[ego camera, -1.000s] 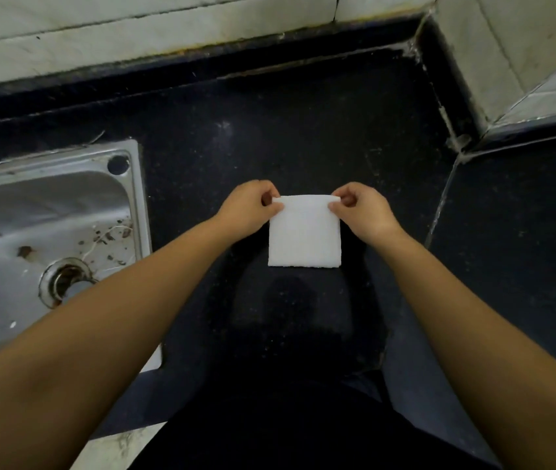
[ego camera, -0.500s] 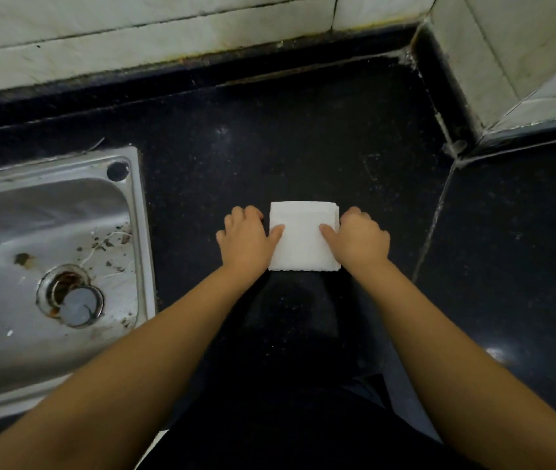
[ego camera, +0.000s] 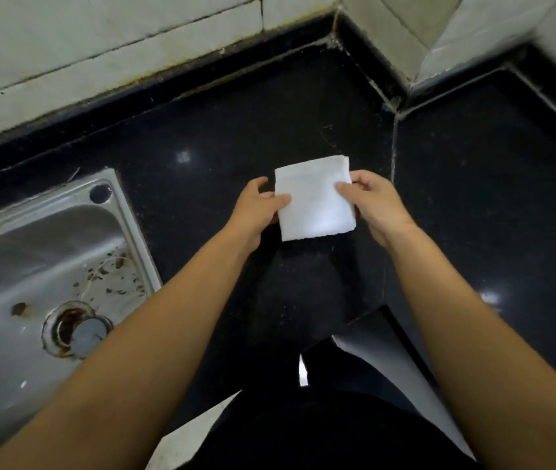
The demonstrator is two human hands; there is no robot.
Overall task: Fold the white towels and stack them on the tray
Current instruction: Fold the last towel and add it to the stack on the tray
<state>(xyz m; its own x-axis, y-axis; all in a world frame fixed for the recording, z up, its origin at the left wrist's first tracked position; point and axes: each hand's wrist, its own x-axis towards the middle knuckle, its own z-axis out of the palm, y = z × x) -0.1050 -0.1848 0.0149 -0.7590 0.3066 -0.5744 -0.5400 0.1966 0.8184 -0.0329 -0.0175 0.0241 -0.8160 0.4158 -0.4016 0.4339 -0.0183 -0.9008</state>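
White towel, folded down to a small square, was now up off the black table and held between both hands, where half a second earlier it had lain flat with the hands pressing on it from either side. The left hand pinched the towel's left edge, thumb on top; the right hand gripped the right edge, thumb on the cloth and fingers curled behind. It sat slightly tilted, with the layered edges showing at the far side. That read as folding finished on this piece and the carry to the stack about to start. But no tray was in view, so where it went next could not be told from here. A steel sink sat just left of the work spot, with dirty specks around its drain, a poor place for a clean towel to stray. Pale tiled wall ran along the back and the right corner.
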